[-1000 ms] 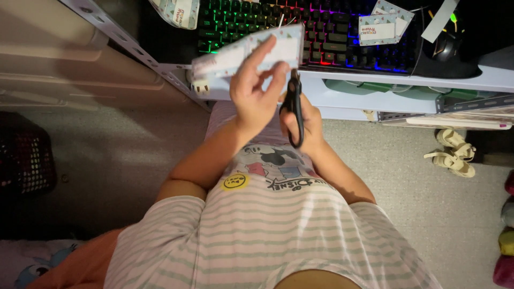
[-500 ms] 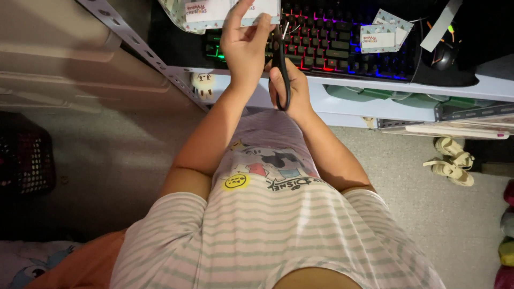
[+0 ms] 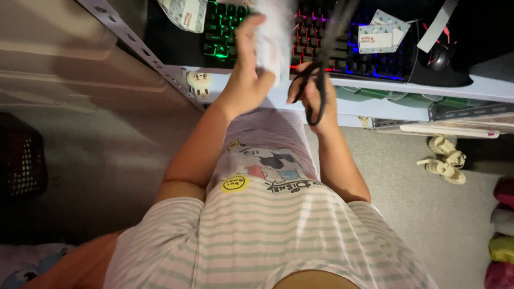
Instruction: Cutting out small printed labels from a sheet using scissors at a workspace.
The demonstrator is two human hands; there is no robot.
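Since the earlier frame the left hand [image 3: 247,69] had lifted the white packet [image 3: 274,43] upright, so it stood blurred in front of the lit keyboard [image 3: 316,40]. Its fingers were clamped around the packet's left edge. Just right of the packet, the right hand [image 3: 311,91] gripped black scissors [image 3: 317,80] by the handles, blades pointing up toward the keyboard; whether they were parted was hard to say through the blur. Two small cards [image 3: 381,36] lay on the keyboard's right end, a dark mouse [image 3: 439,56] beyond them. Pale sandals [image 3: 444,159] sat on the floor well below the keyboard
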